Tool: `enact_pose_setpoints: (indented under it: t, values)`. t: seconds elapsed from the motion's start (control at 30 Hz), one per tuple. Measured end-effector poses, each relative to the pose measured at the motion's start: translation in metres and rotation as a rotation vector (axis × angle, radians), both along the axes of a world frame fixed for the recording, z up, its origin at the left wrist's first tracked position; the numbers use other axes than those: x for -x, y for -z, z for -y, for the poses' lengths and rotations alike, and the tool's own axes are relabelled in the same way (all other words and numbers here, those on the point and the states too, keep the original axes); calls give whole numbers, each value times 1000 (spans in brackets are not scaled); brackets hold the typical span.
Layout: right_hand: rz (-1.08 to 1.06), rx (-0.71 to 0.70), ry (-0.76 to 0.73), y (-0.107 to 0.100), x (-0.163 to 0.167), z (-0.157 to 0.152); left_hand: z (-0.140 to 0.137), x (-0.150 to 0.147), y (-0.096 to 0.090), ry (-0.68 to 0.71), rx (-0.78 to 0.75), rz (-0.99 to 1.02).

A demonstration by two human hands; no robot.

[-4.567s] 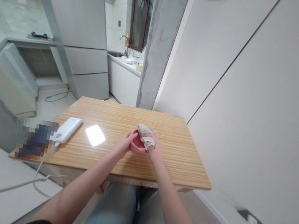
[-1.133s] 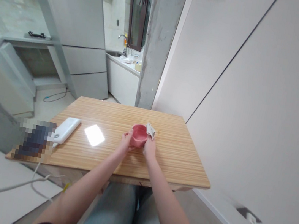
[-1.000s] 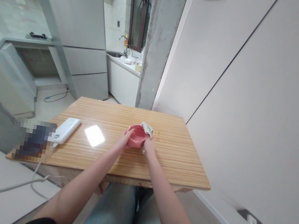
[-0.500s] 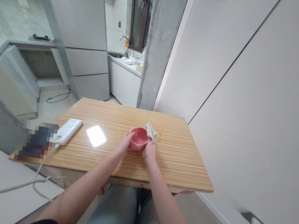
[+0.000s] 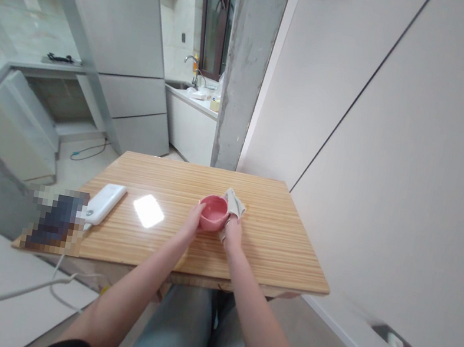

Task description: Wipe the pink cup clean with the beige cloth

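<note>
With the pink bowl [image 5: 213, 214] taken as the centre of the dial and twelve o'clock set straight ahead, the bowl's rim is gripped close to nine o'clock by the left hand [image 5: 193, 219]. At four o'clock a beige cloth [image 5: 236, 203] is held against the bowl's side by the right hand [image 5: 233, 232], and its loose folds are spread out toward two. The bowl is kept opening upward over the wooden table [image 5: 281, 248]; whether the tabletop is touched cannot be told. At nine o'clock, well apart, a white device [image 5: 106, 204] is laid on the table, a pixelated patch [image 5: 55, 220] being seen just beyond it. Past the far edge, a tap [image 5: 196, 70] is seen at eleven.
</note>
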State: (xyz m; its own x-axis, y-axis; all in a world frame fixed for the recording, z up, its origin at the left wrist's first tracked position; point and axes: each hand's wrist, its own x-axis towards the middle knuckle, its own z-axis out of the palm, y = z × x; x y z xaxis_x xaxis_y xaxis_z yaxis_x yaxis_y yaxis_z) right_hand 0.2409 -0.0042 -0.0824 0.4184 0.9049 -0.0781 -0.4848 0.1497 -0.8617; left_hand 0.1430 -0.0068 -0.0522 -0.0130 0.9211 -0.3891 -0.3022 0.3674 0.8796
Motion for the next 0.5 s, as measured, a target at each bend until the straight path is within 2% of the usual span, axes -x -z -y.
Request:
enact_pose_setpoints:
  t: [0.1, 0.17, 0.2, 0.3, 0.37, 0.43, 0.5]
  values:
    - [-221, 37, 30, 9, 18, 6, 11, -11, 5, -217, -176, -12]
    - [-335, 81, 21, 11, 18, 8, 18, -10, 5, -243, -237, -79]
    - [-368, 111, 4, 10, 14, 7, 19, -6, 3, -195, -206, -108]
    - [-339, 205, -109, 2, -5, 0, 12, 9, -5, 85, 15, -116]
    - [-302, 230, -170, -3, -9, -2, 2, 15, -8, 148, 63, -99]
    - [-318, 178, -150, -3, 0, 0, -4, 12, -5, 25, -38, -101]
    - [-346, 100, -83, -1, 16, 6, -4, 4, 2, -185, -187, -117]
